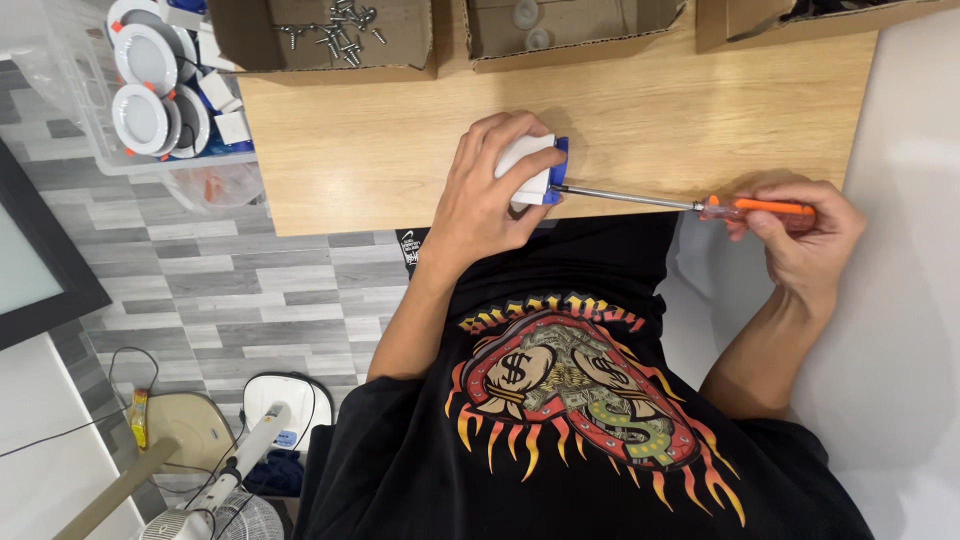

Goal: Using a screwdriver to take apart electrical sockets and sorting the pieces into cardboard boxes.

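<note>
Item: small white plastic block with a blue end cap (533, 172), lying at the near edge of the light wooden tabletop (400, 150). Left hand (485, 195) closed over it from above, fingers curled round the white body, blue cap showing at the fingertips.

Item: screwdriver with a transparent orange handle and long bright steel shaft (700, 205), held level along the table's near edge. Right hand (805, 235) wrapped round the handle, thumb and fingers closed on it. Shaft tip meets the blue cap of the block; whether it is seated in a screw cannot be told.

Surroundings, far edge of table: open brown cardboard box holding loose silver screws (335, 35); second open cardboard box with pale round parts (570, 30); third cardboard box (800, 15), contents unclear.

Left of table: clear plastic bin of round white lamp fittings with orange clips (150, 85).

Floor: grey wood-pattern tiles (250, 290); white fan with cables (230, 490) at lower left.

Wearer: black printed shirt (560, 400).
</note>
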